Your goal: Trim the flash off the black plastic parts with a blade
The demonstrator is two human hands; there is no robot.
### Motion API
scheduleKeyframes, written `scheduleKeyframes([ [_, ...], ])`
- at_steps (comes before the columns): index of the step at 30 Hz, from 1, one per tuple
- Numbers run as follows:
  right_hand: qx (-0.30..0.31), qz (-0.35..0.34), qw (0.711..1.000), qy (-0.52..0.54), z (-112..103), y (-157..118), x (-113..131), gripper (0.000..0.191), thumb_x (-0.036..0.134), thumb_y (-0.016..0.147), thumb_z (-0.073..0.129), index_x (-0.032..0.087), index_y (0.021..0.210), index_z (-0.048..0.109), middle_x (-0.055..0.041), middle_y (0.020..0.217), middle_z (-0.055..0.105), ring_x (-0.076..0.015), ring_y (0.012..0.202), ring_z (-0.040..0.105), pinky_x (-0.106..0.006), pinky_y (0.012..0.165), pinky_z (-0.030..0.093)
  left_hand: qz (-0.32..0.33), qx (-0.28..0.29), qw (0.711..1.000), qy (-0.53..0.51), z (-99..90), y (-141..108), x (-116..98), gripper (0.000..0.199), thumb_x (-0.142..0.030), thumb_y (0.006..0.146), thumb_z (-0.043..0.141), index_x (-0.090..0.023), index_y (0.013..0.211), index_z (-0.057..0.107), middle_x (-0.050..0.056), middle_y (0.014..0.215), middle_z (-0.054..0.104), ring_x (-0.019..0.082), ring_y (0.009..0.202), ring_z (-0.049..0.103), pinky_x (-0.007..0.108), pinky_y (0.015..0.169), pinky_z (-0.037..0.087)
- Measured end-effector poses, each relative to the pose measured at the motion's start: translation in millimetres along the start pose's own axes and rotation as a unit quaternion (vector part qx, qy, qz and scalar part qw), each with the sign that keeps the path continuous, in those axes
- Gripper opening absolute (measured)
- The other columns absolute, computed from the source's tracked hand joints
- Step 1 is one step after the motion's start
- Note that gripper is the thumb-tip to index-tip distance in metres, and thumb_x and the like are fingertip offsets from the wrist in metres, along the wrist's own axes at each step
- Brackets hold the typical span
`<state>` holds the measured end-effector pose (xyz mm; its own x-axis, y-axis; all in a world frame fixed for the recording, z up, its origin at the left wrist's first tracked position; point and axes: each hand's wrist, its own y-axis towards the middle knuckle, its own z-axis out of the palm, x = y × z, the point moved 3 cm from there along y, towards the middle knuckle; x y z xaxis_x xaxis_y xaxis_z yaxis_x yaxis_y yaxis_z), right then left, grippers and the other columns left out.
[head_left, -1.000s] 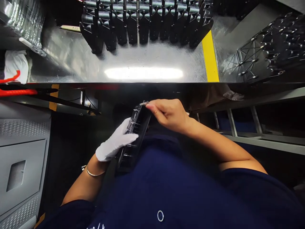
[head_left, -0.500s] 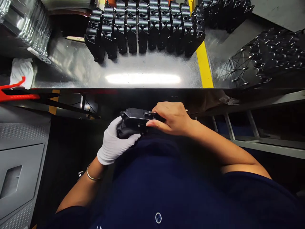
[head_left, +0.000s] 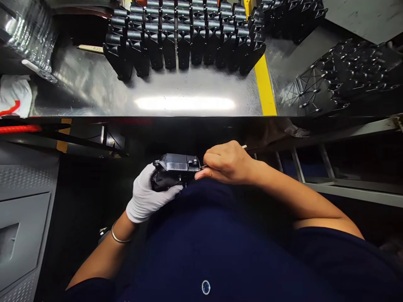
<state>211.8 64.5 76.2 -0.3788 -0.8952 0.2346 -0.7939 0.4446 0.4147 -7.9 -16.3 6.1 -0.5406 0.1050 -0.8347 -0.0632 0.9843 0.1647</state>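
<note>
My left hand (head_left: 147,195), in a white glove, is closed around a black moulded plastic part (head_left: 176,165) held in front of my body, below the bench edge. The part has small lugs and pins and a glossy upper face. Bare and closed, my right hand (head_left: 229,162) grips a slim hand tool (head_left: 244,146) with a pale handle end. A thin metal tip shows between thumb and forefinger and meets the right end of the part. Most of the handle is hidden in the fist.
Rows of similar black parts (head_left: 184,37) stand on the metal bench (head_left: 185,86), with more black parts (head_left: 340,79) at the right. A pale marked stick (head_left: 91,48), clear-wrapped stacks (head_left: 31,37) and a yellow stripe (head_left: 265,86) are there too. A grey cabinet (head_left: 22,209) stands at left.
Both hands and the black part have come slightly lower, and the part is tilted so its upper face shows more. The right hand has drawn back a little from its end, exposing the tool's tip.
</note>
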Motion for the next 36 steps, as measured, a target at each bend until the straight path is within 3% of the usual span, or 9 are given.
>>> scheduleKeyframes([
  [5, -0.036, -0.023, 0.998, -0.036, 0, -2, 2, 0.057, 0.058, 0.097, 0.042, 0.017, 0.058, 0.051, 0.0028, 0.051, 0.045, -0.0093, 0.049, 0.04, -0.026, 0.05, 0.02, -0.061, 0.054, 0.996, -0.044, 2.0, 3, -1, 0.062, -0.045, 0.062, 0.084, -0.015, 0.113, 0.064, 0.007, 0.096, 0.074, 0.024, 0.083, 0.071, 0.036, 0.08, 0.059],
  [10, 0.004, -0.045, 0.999, -0.011, 0, -2, 3, 0.06, 0.06, 0.097, 0.039, 0.018, 0.056, 0.049, 0.0028, 0.051, 0.045, -0.0094, 0.05, 0.041, -0.025, 0.05, 0.022, -0.076, 0.14, 0.983, -0.089, 1.8, 11, -7, 0.069, -0.047, 0.059, 0.085, -0.015, 0.117, 0.065, 0.008, 0.099, 0.075, 0.027, 0.091, 0.072, 0.037, 0.085, 0.059],
  [14, -0.021, -0.052, 0.998, -0.005, -1, -4, 4, 0.059, 0.059, 0.096, 0.043, 0.018, 0.055, 0.047, 0.0033, 0.051, 0.044, -0.0089, 0.049, 0.04, -0.025, 0.049, 0.023, -0.118, 0.174, 0.973, -0.094, 1.8, 14, -7, 0.072, -0.05, 0.056, 0.085, -0.015, 0.115, 0.065, 0.01, 0.103, 0.075, 0.03, 0.096, 0.071, 0.042, 0.089, 0.058],
  [19, -0.022, -0.042, 0.999, -0.007, 3, -7, 7, 0.059, 0.058, 0.096, 0.046, 0.018, 0.053, 0.045, 0.0037, 0.048, 0.042, -0.0088, 0.047, 0.038, -0.026, 0.048, 0.02, -0.206, 0.194, 0.949, -0.137, 4.3, 16, -8, 0.073, -0.049, 0.05, 0.088, -0.014, 0.109, 0.065, 0.011, 0.097, 0.075, 0.031, 0.09, 0.071, 0.044, 0.081, 0.059],
  [22, -0.04, 0.001, 0.997, 0.06, 3, -10, 6, 0.054, 0.055, 0.099, 0.042, 0.018, 0.061, 0.052, 0.0033, 0.052, 0.048, -0.0084, 0.049, 0.043, -0.024, 0.049, 0.026, -0.247, 0.147, 0.935, -0.209, 6.2, 14, -6, 0.069, -0.051, 0.053, 0.087, -0.014, 0.107, 0.064, 0.009, 0.091, 0.075, 0.028, 0.083, 0.072, 0.041, 0.075, 0.06],
  [25, -0.047, 0.103, 0.986, 0.122, 4, -15, 2, 0.044, 0.039, 0.104, 0.035, 0.017, 0.074, 0.058, 0.0013, 0.06, 0.056, -0.0078, 0.052, 0.047, -0.021, 0.054, 0.034, -0.211, 0.049, 0.961, -0.17, 1.8, 12, -3, 0.064, -0.047, 0.054, 0.089, -0.017, 0.105, 0.065, 0.006, 0.094, 0.075, 0.025, 0.085, 0.071, 0.039, 0.082, 0.059],
  [27, -0.05, 0.14, 0.98, 0.13, 5, -18, 2, 0.04, 0.031, 0.103, 0.038, 0.016, 0.072, 0.058, 0.0015, 0.06, 0.057, -0.0074, 0.051, 0.047, -0.02, 0.053, 0.034, -0.157, 0.026, 0.979, -0.124, -1.5, 10, -3, 0.054, -0.043, 0.06, 0.088, -0.019, 0.104, 0.067, 0.004, 0.097, 0.074, 0.023, 0.087, 0.071, 0.037, 0.085, 0.058],
  [30, -0.042, 0.143, 0.98, 0.135, 8, -21, 5, 0.039, 0.031, 0.101, 0.042, 0.016, 0.07, 0.059, 0.0018, 0.058, 0.058, -0.0074, 0.052, 0.049, -0.021, 0.053, 0.033, -0.088, 0.045, 0.991, -0.095, -5.1, 9, -7, 0.042, -0.035, 0.068, 0.085, -0.021, 0.104, 0.069, 0.003, 0.1, 0.074, 0.02, 0.088, 0.07, 0.034, 0.086, 0.057],
  [36, 0.023, 0.162, 0.981, 0.104, 18, -21, 3, 0.047, 0.039, 0.103, 0.035, 0.017, 0.069, 0.06, -0.0003, 0.06, 0.061, -0.0087, 0.054, 0.052, -0.024, 0.055, 0.029, -0.051, 0.06, 0.994, -0.071, -10.7, 7, -12, 0.039, -0.029, 0.07, 0.083, -0.02, 0.105, 0.07, 0.004, 0.1, 0.074, 0.02, 0.086, 0.07, 0.034, 0.082, 0.057],
])
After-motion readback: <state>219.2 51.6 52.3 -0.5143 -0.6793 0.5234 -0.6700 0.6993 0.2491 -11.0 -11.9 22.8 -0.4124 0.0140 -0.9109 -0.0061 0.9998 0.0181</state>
